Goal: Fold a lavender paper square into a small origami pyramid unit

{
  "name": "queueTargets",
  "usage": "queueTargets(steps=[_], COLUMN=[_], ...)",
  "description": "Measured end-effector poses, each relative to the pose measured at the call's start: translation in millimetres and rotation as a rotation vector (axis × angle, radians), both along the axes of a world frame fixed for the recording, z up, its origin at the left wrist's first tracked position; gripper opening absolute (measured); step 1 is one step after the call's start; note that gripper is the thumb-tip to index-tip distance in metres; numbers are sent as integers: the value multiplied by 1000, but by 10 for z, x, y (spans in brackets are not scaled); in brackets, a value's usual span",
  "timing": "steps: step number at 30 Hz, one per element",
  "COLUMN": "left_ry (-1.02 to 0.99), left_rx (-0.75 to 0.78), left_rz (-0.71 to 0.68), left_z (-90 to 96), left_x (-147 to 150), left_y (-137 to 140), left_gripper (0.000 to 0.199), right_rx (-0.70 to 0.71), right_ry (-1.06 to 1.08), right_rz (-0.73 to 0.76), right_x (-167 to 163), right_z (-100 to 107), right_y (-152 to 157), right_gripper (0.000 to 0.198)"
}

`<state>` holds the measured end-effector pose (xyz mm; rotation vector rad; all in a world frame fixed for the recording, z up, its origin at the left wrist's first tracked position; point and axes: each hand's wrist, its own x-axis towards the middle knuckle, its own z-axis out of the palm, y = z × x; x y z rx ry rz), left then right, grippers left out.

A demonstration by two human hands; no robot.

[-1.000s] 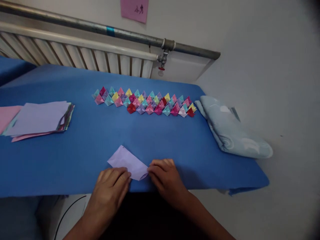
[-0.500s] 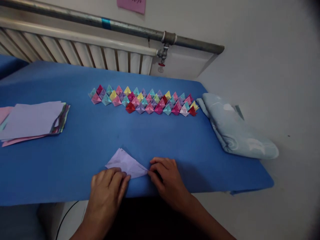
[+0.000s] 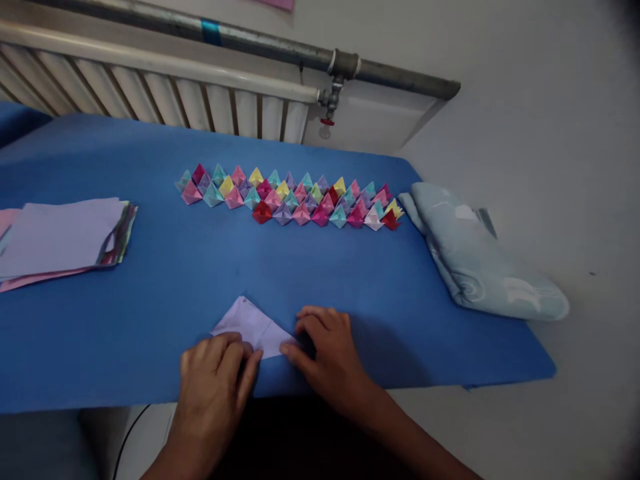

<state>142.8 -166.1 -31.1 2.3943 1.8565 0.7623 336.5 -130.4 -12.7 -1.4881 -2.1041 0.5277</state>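
Two hands on one folded purple sheet [image 3: 256, 329], which lies flat at the front edge of the blue-covered surface [image 3: 175, 287], about midway between its visible left and right ends. Sheet reads roughly as a triangle: peak pointing away from the person, one corner out to the right, a crease line across it. Placement close to the front edge presumably lets both forearms come in low and the hard support take finger pressure.

Left hand [image 3: 217, 373]: fingers and thumb bunched together on the near-left part of the sheet, grasping and pinning it; fingertip contact underneath hidden. Likely role: anchor, so the layers do not slip. Right hand [image 3: 327, 357]: thumb tip on the sheet's right corner, fingers arched above with a gap to the thumb; grip partly spread, not clenched. Probably pressing the corner flat.

Stack of coloured paper [image 3: 60, 237] at the left end, clear of the hands but perhaps reachable. Origami pieces [image 3: 302, 215], multicoloured, nested in three staggered rows toward the back edge; front row shorter at its left. Rows likely save room. Folded pale blue-green blanket [image 3: 487, 263] by the right end, just beside the rows.
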Motion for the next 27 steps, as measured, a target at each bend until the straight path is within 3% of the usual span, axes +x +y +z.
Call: queueTargets(steps=[6, 12, 14, 16, 18, 21, 24, 27], left_ry=[-2, 0, 35, 45, 15, -30, -42, -50], left_rx=[-15, -8, 88, 142, 121, 103, 113, 125], left_rz=[-20, 12, -56, -168, -253, -272, -256, -265], left_z=[-56, -39, -28, -17, -4, 18, 39, 38], left_x=[-117, -212, -176, -104, -17, 78, 111, 126], left_y=[-2, -14, -10, -13, -27, -53, -65, -52], left_gripper=[23, 23, 19, 27, 34, 26, 21, 20], right_rx=[-17, -41, -63, -94, -128, -227, -372, -485], right_ry=[-108, -140, -174, -242, -319, -375, -243, -29], right_rz=[-18, -17, 48, 126, 175, 192, 154, 95], right_x=[96, 181, 148, 90, 26, -40, -49, -50], right_z=[-11, 57, 112, 180, 247, 317, 337, 333], right_y=[-11, -34, -41, -49, -54, -58, -66, -76], right_gripper=[23, 18, 17, 22, 25, 17, 12, 20])
